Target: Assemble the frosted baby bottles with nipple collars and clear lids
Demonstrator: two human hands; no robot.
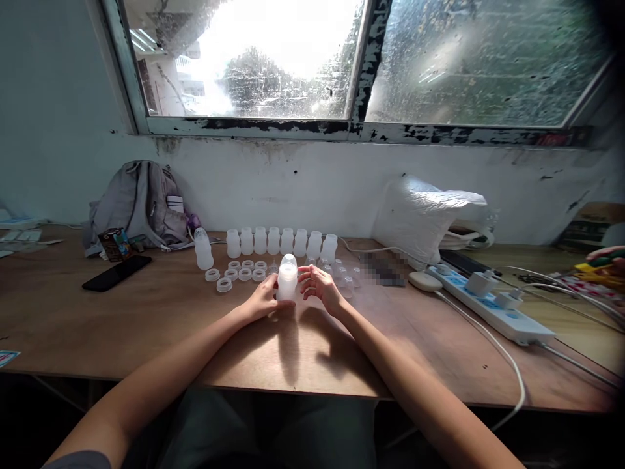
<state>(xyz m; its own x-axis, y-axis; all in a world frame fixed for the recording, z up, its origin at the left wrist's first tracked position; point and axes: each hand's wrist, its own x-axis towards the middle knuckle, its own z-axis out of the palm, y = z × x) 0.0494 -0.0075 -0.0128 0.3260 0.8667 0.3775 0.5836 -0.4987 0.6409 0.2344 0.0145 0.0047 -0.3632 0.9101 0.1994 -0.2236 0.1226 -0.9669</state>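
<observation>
A translucent white baby bottle with a clear domed cap stands upright in front of me. Wrapped round its left side and base, my left hand holds it. My right hand is just right of the bottle, fingers curved and apart, with nothing in it. Behind is a row of uncapped bottles. White collar rings lie left of my hands, and clear domed caps lie beyond my right hand, partly hidden by it. At the row's left end another capped bottle stands apart.
A black phone, a small carton and a grey backpack are on the left. To the right lie a power strip with cables, a white mouse-shaped object and a white plastic bag. Another person's hand shows at the far right.
</observation>
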